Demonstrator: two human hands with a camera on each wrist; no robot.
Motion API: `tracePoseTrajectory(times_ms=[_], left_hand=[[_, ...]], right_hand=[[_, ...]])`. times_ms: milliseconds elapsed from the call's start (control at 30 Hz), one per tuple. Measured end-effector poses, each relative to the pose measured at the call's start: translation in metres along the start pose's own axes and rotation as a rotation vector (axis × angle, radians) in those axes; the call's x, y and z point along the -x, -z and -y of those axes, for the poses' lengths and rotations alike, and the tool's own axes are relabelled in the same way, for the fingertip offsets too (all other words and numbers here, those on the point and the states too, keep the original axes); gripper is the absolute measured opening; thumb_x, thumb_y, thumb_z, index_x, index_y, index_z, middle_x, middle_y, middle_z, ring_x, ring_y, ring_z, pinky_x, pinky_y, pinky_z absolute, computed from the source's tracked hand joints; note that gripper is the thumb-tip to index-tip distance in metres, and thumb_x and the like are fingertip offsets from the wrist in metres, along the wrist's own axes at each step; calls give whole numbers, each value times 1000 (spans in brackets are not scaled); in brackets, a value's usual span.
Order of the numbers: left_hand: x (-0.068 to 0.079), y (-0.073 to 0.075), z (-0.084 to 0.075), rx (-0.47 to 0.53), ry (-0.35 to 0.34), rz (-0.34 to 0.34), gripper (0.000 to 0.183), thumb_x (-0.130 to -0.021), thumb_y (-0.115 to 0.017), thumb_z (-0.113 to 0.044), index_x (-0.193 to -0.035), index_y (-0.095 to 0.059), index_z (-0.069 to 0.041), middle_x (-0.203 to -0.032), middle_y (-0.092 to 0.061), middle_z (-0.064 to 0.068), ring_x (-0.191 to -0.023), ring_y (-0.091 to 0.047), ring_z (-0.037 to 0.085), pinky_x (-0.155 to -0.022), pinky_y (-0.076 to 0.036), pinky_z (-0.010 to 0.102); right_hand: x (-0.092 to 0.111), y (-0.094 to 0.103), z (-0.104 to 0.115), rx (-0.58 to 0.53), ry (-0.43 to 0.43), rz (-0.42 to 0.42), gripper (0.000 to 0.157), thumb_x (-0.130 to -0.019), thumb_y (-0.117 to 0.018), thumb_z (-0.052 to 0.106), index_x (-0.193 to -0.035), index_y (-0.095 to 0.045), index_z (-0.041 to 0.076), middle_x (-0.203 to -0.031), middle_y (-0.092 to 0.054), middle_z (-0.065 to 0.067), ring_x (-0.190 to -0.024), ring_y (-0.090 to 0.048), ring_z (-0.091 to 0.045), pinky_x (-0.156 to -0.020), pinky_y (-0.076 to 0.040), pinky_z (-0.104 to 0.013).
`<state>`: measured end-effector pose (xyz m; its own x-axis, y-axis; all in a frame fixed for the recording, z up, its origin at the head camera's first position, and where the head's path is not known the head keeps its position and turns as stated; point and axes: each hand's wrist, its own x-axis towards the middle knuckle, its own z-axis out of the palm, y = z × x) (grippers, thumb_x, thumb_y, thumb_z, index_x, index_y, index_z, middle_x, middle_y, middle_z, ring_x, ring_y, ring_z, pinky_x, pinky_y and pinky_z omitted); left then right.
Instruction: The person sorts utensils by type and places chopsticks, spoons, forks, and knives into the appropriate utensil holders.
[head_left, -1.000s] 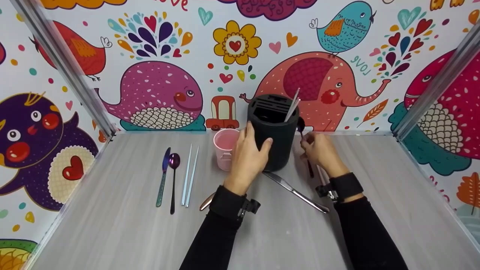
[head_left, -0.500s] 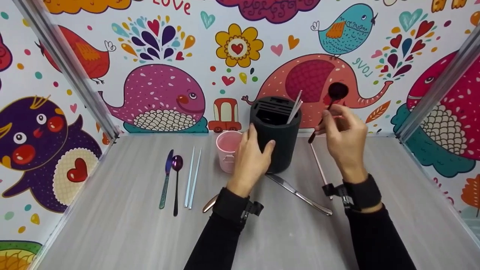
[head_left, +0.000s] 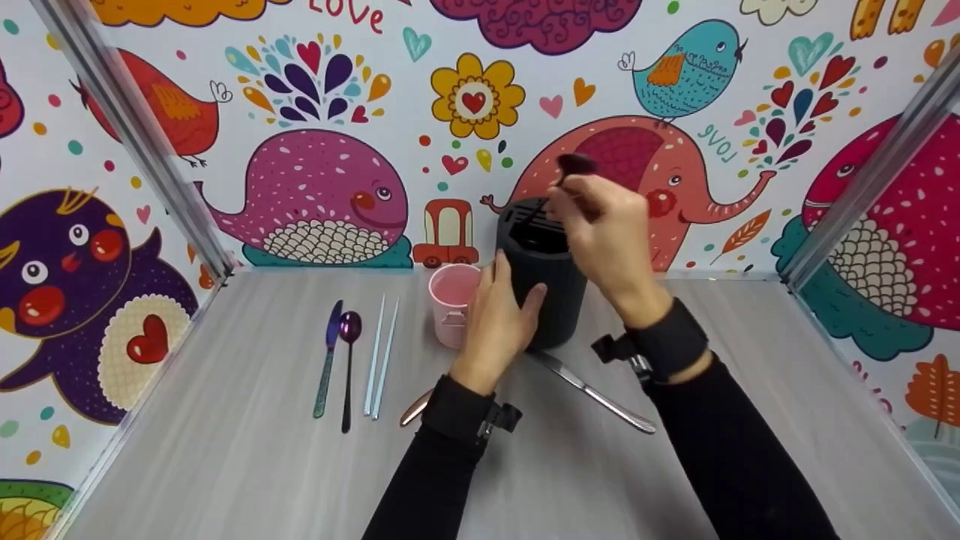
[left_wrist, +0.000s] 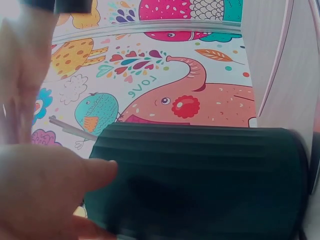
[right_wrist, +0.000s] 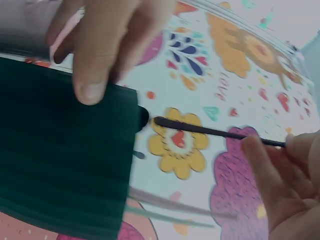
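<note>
A dark cylindrical utensil holder (head_left: pixel 551 300) stands on the table. My left hand (head_left: pixel 499 319) grips its near left side, thumb across the front; the left wrist view shows the thumb (left_wrist: pixel 102 172) against the dark wall. Above the holder's mouth, my right hand (head_left: pixel 607 232) pinches a dark spoon (head_left: pixel 576 163), bowl up. In the right wrist view the tip of the spoon handle (right_wrist: pixel 200 129) points at the holder's rim, slightly apart from it. Pale chopsticks (right_wrist: pixel 185 205) stick out of the holder; my right hand hides them in the head view.
Left of the holder are a pink cup (head_left: pixel 448 311), blue-white chopsticks (head_left: pixel 381 356), a purple spoon (head_left: pixel 349 360) and a blue knife (head_left: pixel 330 360). A silver knife (head_left: pixel 600 394) lies in front. A copper-coloured handle (head_left: pixel 415 409) shows beside my left wrist. A patterned wall (head_left: pixel 322 202) rises behind.
My right hand has picked the dark spoon up from the right of the holder, raised it, and brought it left over the holder's mouth. My left hand stays on the holder.
</note>
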<state>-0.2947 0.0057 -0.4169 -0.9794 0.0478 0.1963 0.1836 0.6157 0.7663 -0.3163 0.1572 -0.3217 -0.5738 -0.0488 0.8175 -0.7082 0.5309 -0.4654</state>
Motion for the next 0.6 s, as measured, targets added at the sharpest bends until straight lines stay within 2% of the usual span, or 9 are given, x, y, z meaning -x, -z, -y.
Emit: tracePoseTrajectory(times_ms=[100,233,367,500,600], left_hand=[[0,0,1,-10,-31,-25,83,-109,-68,-40,-172,-32,0,-173,-44,23,-157,-51,39,-131,-41,54],[1,-3,1,-6,-44,-38,83,-109,-69,-39,-171,-33,2,-173,-44,23,-156,-51,39,-130,-42,53],[0,-3,2,-10,-53,-45,82,-108,-70,-37,-170,-34,3,-172,-44,23,-156,-52,38,-129,-43,53],[-1,-2,3,-7,-69,-49,82,-108,-70,-36,-170,-34,4,-171,-46,24,-154,-54,39,-129,-44,53],[-2,-1,4,1,-73,-51,82,-108,-70,-35,-170,-33,4,-171,-46,24,-153,-54,40,-128,-43,54]], right_hand=[[-6,-16,-4,94,-36,59,15,-105,-77,12,-107,-83,-1,-96,-83,-14,-82,-78,-21,-81,-65,-30],[-7,-32,-12,93,-121,147,15,-105,-74,10,-109,-79,-4,-95,-82,-16,-78,-77,-23,-79,-68,-40],[-5,-42,-17,97,-197,240,15,-105,-74,10,-111,-77,-3,-96,-82,-17,-80,-78,-25,-79,-68,-42],[-5,-49,-17,180,-235,290,20,-105,-72,14,-112,-82,-2,-101,-84,-16,-88,-80,-27,-83,-68,-44],[-5,-53,-16,240,-258,325,23,-106,-69,19,-110,-84,2,-101,-84,-14,-89,-79,-28,-81,-66,-44]])
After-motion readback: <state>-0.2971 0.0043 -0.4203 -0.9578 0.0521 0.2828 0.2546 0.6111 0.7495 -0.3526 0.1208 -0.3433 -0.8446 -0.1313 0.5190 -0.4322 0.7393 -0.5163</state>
